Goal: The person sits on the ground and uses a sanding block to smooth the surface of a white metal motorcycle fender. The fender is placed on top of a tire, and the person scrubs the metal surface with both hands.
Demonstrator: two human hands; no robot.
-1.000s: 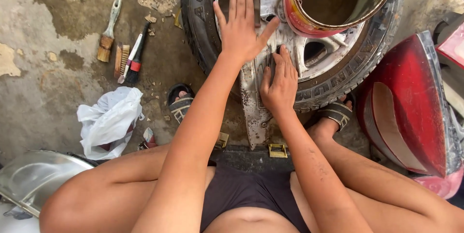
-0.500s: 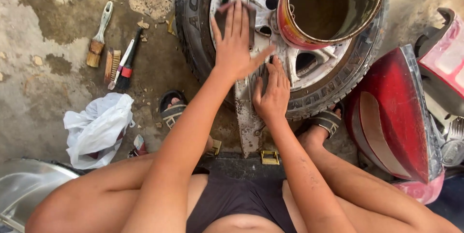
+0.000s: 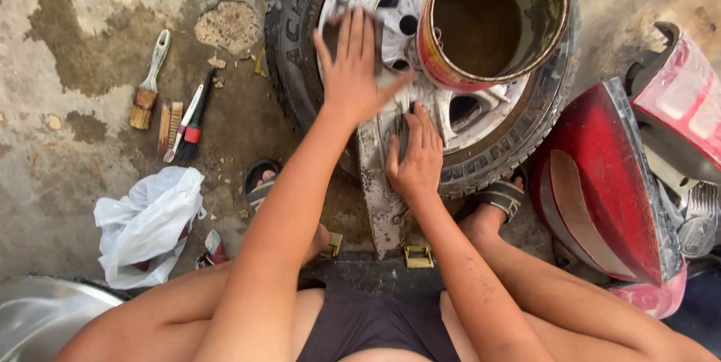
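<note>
Single head-worn view, looking steeply down from seated person's eye level, close. Own thighs and forearms fill lower frame; left hand [image 3: 353,73] and right hand [image 3: 414,159] at centre. Wheel [image 3: 300,46] fills upper centre, concrete floor [image 3: 60,174] left, red car lamp [image 3: 601,189] right edge.

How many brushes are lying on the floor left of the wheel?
3: a green-handled paintbrush farthest left, a wooden brush beside it, and a black-bristled brush nearest the tyre. The plastic bag could hide more.

Dull, scuffed metal wheel rim [image 3: 390,54] — rough rubber tyre [image 3: 289,69].
</note>
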